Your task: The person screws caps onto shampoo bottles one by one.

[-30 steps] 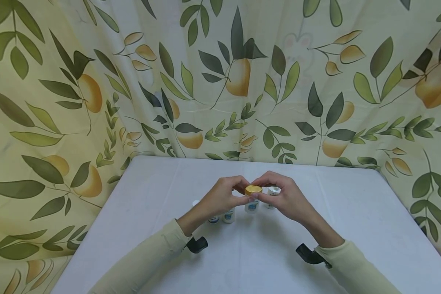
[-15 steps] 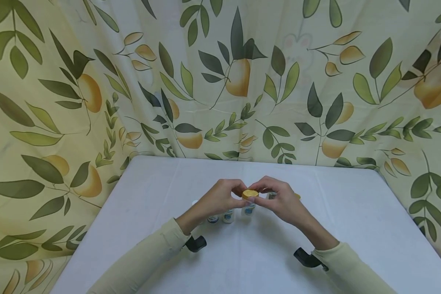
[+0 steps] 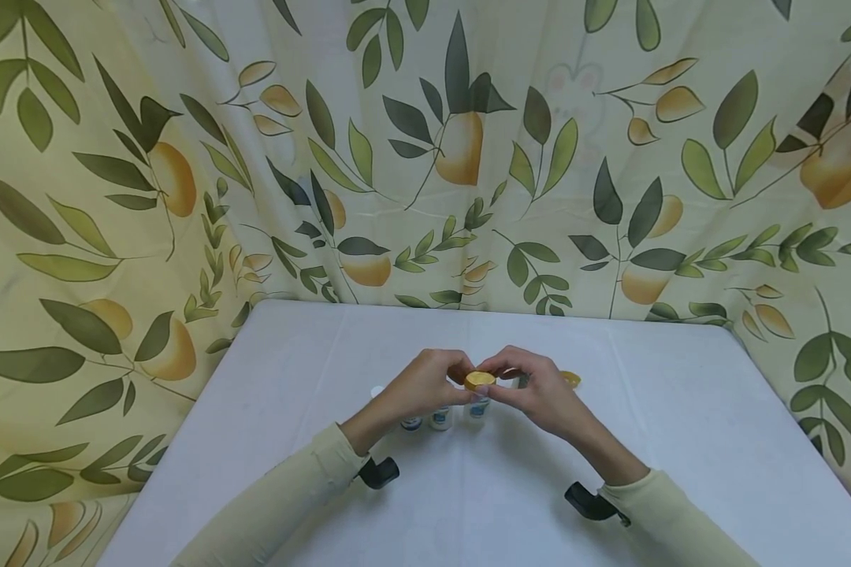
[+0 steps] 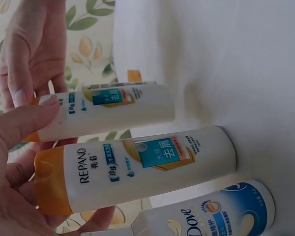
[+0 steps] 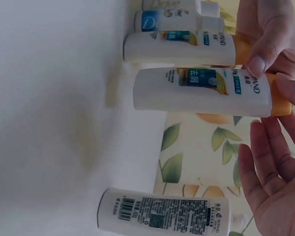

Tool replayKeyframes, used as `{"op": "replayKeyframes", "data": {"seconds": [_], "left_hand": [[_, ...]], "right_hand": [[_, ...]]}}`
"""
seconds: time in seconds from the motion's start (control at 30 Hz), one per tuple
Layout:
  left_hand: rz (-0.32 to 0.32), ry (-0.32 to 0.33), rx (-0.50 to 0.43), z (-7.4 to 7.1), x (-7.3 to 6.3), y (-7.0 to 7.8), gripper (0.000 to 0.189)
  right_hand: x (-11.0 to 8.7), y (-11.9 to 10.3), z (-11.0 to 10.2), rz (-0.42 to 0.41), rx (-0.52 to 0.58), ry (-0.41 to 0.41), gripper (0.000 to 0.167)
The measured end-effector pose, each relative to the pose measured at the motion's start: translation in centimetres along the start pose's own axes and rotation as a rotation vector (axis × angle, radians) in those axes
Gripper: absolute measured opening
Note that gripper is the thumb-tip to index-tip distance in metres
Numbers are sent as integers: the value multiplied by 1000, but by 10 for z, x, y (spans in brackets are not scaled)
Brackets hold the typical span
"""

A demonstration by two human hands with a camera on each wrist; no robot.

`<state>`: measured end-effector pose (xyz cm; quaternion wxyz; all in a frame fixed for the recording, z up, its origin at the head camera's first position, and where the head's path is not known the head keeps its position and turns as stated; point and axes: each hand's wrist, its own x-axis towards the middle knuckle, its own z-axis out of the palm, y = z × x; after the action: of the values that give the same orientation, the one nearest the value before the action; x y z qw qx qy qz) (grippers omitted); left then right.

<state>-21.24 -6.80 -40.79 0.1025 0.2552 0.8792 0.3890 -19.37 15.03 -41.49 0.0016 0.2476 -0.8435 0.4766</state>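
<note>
Both my hands hold the orange cap [image 3: 480, 381] of a small white shampoo bottle [image 5: 201, 91], which stands upright with its base close over the table. My left hand [image 3: 423, 383] comes in from the left, its thumb on the bottle's shoulder by the cap. From the other side my right hand [image 3: 532, 387] pinches the cap between thumb and fingers. Beside the left hand stands a second orange-capped bottle [image 4: 147, 167], with a Dove bottle [image 4: 211, 211] beyond it. Past the right hand is an uncapped bottle [image 5: 162, 214], its back label showing.
A loose yellow-orange cap [image 3: 571, 379] lies on the white-covered table [image 3: 461, 504] behind the right hand. Another Dove bottle [image 5: 169, 5] stands at the row's far end. A leaf-and-fruit patterned curtain [image 3: 411, 157] hangs behind the table's back edge.
Both hands have shifted slightly left and toward me with the capped bottle. The right hand now covers most of the uncapped bottle, and the loose cap has come into view behind it.
</note>
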Motion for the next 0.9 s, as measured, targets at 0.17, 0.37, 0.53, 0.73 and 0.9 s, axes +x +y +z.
{"op": "replayKeyframes", "data": {"seconds": [0.17, 0.37, 0.53, 0.73, 0.9], "left_hand": [[1, -6, 12, 2, 0, -1, 22], [45, 1, 17, 4, 0, -2, 19], [48, -8, 17, 7, 0, -4, 18], [15, -10, 22, 11, 0, -5, 18], [11, -2, 31, 11, 0, -5, 18]], "right_hand": [[0, 3, 2, 32, -5, -12, 23], [0, 6, 3, 44, -6, -28, 23], [-1, 9, 4, 67, -15, -44, 23], [-1, 12, 5, 67, -47, -50, 24], [0, 12, 5, 77, -63, -51, 24]]}}
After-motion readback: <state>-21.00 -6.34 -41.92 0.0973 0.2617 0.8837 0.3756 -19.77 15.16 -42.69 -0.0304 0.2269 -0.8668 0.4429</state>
